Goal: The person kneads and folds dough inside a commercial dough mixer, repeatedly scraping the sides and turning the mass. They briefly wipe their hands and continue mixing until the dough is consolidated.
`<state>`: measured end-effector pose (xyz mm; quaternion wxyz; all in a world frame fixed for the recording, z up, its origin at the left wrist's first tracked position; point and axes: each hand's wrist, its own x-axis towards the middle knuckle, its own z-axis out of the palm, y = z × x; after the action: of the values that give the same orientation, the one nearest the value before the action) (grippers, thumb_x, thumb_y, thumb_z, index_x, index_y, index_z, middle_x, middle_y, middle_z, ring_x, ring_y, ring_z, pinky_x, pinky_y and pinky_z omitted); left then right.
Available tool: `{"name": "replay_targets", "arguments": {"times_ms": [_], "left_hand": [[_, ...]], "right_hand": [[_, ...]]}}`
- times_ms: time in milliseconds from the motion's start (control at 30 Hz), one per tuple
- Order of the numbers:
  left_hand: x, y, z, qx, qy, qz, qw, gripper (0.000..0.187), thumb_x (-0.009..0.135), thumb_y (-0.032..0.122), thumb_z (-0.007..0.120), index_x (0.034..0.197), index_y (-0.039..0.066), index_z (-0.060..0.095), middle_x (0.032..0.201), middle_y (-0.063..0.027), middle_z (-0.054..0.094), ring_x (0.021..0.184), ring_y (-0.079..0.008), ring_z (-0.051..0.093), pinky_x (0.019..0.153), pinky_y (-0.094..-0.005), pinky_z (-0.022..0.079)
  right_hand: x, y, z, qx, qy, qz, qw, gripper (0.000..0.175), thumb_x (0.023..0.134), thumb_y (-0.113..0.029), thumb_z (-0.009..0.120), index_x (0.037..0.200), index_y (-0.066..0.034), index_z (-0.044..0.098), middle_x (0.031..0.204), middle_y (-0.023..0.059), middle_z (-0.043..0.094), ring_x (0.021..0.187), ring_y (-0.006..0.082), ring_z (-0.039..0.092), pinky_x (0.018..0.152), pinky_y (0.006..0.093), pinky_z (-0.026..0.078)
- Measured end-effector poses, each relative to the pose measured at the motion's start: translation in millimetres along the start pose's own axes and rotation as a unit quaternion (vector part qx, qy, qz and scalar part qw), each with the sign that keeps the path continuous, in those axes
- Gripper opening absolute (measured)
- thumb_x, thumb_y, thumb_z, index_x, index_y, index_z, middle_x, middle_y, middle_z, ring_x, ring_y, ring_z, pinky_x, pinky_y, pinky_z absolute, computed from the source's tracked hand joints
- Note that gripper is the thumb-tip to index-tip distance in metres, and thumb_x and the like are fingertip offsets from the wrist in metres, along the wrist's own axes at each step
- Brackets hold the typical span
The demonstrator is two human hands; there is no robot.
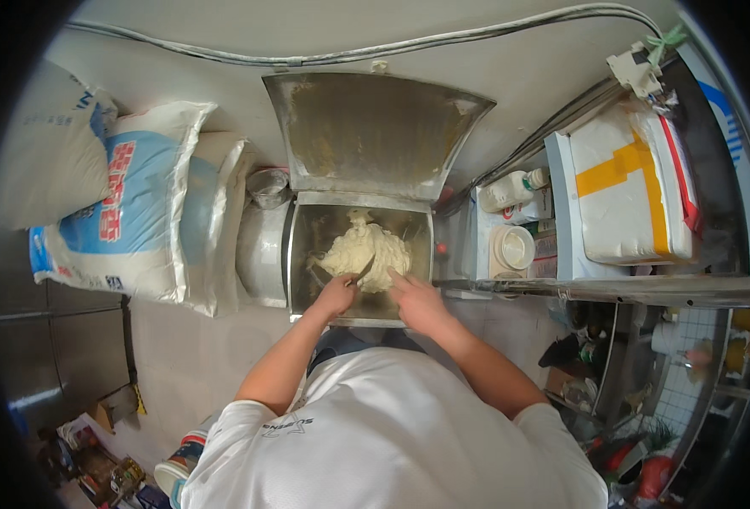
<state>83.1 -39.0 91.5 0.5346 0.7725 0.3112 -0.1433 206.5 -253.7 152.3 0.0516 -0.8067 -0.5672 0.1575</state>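
A mass of pale, lumpy dough (375,248) lies in an open metal mixer tub (362,316), its lid (381,130) standing raised against the wall. My left hand (340,294) is closed on a thin dark bladed tool (366,267), apparently a scraper or knife, whose blade lies over the dough. A further dark metal edge shows at the left of that hand; whether it belongs to the tool, I cannot tell. At the dough's right lower edge, my right hand (413,296) has its fingers extended and touches or nearly touches it, holding nothing that shows.
Large printed sacks (145,210) are piled left of the tub, near a metal bowl (268,184). On the right, a metal-edged shelf (623,289) holds a white tub (515,247), a bottle (505,192) and a taped white foam box (623,184). Cables run along the wall.
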Motion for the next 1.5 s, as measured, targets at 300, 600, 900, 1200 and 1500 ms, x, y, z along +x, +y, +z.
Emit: {"name": "replay_targets", "arguments": {"times_ms": [300, 600, 900, 1200, 1500], "left_hand": [[181, -59, 52, -0.403, -0.210, -0.309, 0.836, 0.026, 0.112, 0.025, 0.044, 0.091, 0.014, 0.054, 0.066, 0.0000, 0.051, 0.044, -0.0105, 0.035, 0.038, -0.0275, 0.027], [54, -61, 43, -0.025, 0.010, 0.036, 0.999, 0.030, 0.108, 0.017, 0.052, 0.135, 0.014, 0.065, 0.087, -0.0162, 0.064, 0.081, -0.0355, 0.069, 0.070, -0.0475, 0.057], [87, -31, 2, 0.329, -0.072, 0.077, 0.938, 0.041, 0.097, 0.013, 0.063, 0.138, 0.012, 0.065, 0.123, -0.0179, 0.070, 0.116, -0.0382, 0.070, 0.098, -0.0459, 0.058], [104, 27, -99, 0.291, 0.212, 0.402, 0.842, 0.052, 0.081, 0.001, 0.067, 0.133, 0.010, 0.069, 0.115, -0.0101, 0.064, 0.110, -0.0320, 0.060, 0.092, -0.0455, 0.050], [187, 34, -139, 0.434, 0.227, 0.454, 0.744, 0.040, 0.085, 0.010, 0.066, 0.125, 0.011, 0.072, 0.117, -0.0064, 0.063, 0.115, -0.0267, 0.058, 0.101, -0.0423, 0.045]], "right_hand": [[-43, -31, 2, 0.341, 0.131, 0.279, 0.888, 0.032, 0.093, 0.000, 0.067, 0.125, -0.0031, 0.070, 0.089, 0.0124, 0.066, 0.082, 0.0280, 0.066, 0.077, 0.0401, 0.055], [-47, -31, 9, 0.472, 0.144, 0.415, 0.765, 0.022, 0.100, -0.001, 0.064, 0.117, -0.0069, 0.076, 0.072, -0.0049, 0.052, 0.065, 0.0057, 0.046, 0.060, 0.0267, 0.040], [-1, -22, 11, 0.561, 0.178, 0.393, 0.706, 0.017, 0.108, -0.010, 0.061, 0.119, -0.0054, 0.073, 0.081, -0.0004, 0.064, 0.070, 0.0085, 0.059, 0.064, 0.0282, 0.051], [2, -21, 1, 0.701, 0.196, 0.423, 0.540, 0.027, 0.114, -0.024, 0.054, 0.097, -0.0054, 0.064, 0.074, 0.0017, 0.057, 0.066, 0.0154, 0.061, 0.059, 0.0303, 0.049], [17, -9, -13, 0.701, 0.264, 0.307, 0.586, 0.043, 0.117, -0.032, 0.049, 0.078, -0.0128, 0.047, 0.062, 0.0003, 0.042, 0.064, 0.0170, 0.056, 0.063, 0.0354, 0.046]]}}
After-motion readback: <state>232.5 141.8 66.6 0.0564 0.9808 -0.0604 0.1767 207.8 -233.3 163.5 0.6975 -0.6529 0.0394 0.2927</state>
